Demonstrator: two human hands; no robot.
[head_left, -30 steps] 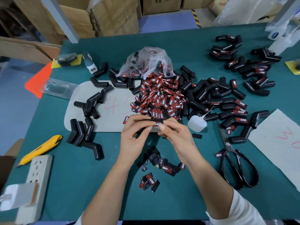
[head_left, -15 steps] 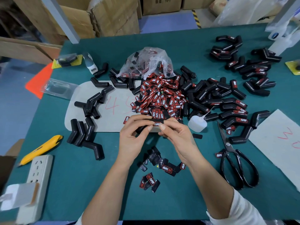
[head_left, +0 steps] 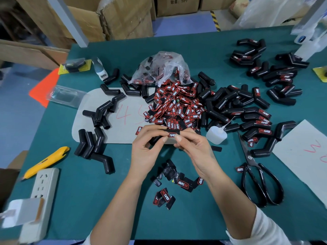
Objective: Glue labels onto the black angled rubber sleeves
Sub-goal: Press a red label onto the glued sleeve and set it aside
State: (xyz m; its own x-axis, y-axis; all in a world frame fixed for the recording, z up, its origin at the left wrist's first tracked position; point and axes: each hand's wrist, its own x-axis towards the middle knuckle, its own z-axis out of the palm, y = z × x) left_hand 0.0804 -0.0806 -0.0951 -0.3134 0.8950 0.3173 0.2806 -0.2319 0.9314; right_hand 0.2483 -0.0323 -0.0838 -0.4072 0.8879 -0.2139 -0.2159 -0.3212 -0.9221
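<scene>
Both hands meet over the table's middle around one black angled rubber sleeve (head_left: 155,139). My left hand (head_left: 147,149) grips the sleeve from the left. My right hand (head_left: 192,147) pinches its right end, where a red-and-black label (head_left: 172,134) lies on top between my fingertips. A heap of loose labels (head_left: 177,106) spills from a clear plastic bag (head_left: 162,66) just beyond my hands. Plain sleeves (head_left: 92,144) lie to the left, labelled sleeves (head_left: 256,124) to the right. A small white glue bottle (head_left: 216,135) stands right of my right hand.
Black scissors (head_left: 260,181) lie at the right, by white paper (head_left: 304,147). A yellow utility knife (head_left: 46,160) and a white power strip (head_left: 42,197) sit at the left. More labels (head_left: 177,181) are scattered under my wrists. Cardboard boxes (head_left: 109,18) stand behind the green table (head_left: 88,200).
Hardly anything differs: both hands stay on the same sleeve and label, with only slight finger shifts.
</scene>
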